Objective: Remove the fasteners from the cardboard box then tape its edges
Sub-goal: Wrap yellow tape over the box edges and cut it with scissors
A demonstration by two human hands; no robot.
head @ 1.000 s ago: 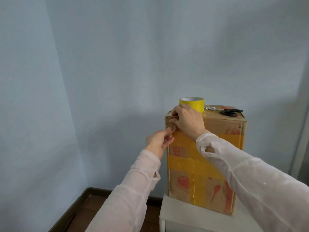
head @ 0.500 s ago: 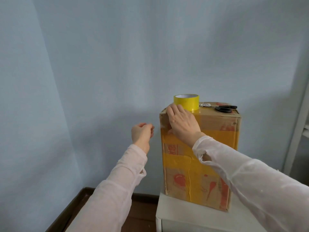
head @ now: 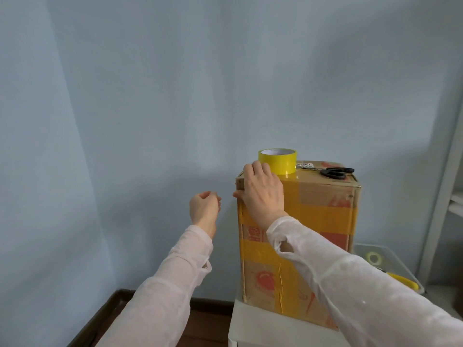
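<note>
Cardboard box (head: 323,196) was pressed at a top corner by right hand (head: 263,194), fingers flat; left hand (head: 204,209) was curled, contents untellable. Box was judged light, stiff, tape-slick; best gripped at corners.

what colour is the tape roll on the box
The tape roll is yellow, pale inside its core; head view.

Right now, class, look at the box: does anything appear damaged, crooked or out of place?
The cardboard box is damaged: a vertical split runs down its lower front, and its top left corner, under the right hand, looks frayed. The tape roll and scissors sit level on top.
</note>
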